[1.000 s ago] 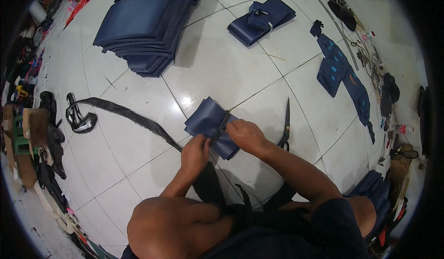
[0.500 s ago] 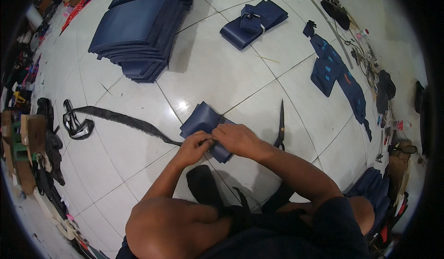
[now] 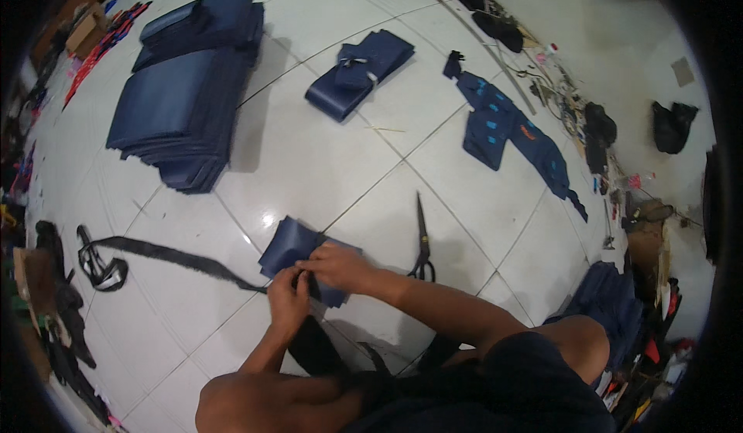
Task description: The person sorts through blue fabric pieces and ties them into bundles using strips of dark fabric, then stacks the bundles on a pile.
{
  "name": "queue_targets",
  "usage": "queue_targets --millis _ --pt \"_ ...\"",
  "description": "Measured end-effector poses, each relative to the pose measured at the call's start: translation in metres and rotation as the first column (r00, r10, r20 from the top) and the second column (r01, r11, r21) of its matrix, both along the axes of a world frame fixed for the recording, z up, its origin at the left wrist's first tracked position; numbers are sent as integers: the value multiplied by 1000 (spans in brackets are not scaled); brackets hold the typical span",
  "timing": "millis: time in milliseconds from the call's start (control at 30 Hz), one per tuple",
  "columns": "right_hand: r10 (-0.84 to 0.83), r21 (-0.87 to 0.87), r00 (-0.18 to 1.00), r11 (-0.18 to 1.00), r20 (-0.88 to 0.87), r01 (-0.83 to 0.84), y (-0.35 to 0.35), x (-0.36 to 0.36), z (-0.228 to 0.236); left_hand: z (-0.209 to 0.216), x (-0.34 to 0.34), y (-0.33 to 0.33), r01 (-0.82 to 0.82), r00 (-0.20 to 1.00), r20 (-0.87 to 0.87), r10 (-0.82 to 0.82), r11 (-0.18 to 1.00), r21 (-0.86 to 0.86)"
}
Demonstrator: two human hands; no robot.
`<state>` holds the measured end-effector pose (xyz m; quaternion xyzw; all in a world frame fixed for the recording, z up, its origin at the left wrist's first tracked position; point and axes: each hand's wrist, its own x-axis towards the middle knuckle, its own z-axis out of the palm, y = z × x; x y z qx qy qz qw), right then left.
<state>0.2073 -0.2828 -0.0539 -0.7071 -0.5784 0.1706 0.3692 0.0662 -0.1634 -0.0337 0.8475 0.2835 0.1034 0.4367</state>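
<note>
A small stack of navy blue sheet pieces [image 3: 288,243] lies on the tiled floor in front of me. A black fabric strip [image 3: 182,259] with frayed edges runs in from the left and wraps round its middle. My left hand [image 3: 289,300] is closed at the stack's near left side, fingertips pinching the strip. My right hand [image 3: 340,267] rests over the stack's middle, its fingers closed on the strip beside the left fingertips. The exact crossing of the strip is hidden under my fingers. Black-handled scissors [image 3: 422,239] lie to the right of the stack.
Tall piles of navy pieces [image 3: 166,96] stand at the far left. A tied navy bundle [image 3: 360,73] lies far ahead, and a bound navy cloth [image 3: 511,127] to its right. A loose strip coil [image 3: 102,269] sits at the left. Clutter [image 3: 596,135] lines the right wall.
The view has shifted, so the floor things appear lower and further left. Both hands stay at the stack; my left hand has turned more upright, with its fingertips close to the right hand's.
</note>
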Motion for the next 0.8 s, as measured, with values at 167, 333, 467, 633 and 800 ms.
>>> queue_targets --millis 167,333,467,633,800 --pt "-53 33 938 998 343 45 6 -7 20 7 2 7 65 990 -128 -60 997 32" --pt "-135 -48 960 987 246 151 5 -11 19 5 5 0 86 996 -15 -85 976 199" --pt "-347 -119 936 929 52 351 6 -17 21 -2 3 11 -101 995 -25 101 891 -443" --pt "-98 114 982 990 159 81 -3 -2 15 -6 4 18 18 1000 -1 -22 860 -510" --pt "137 -3 939 990 315 -143 -3 20 11 8 10 27 139 987 -40 -157 949 -283"
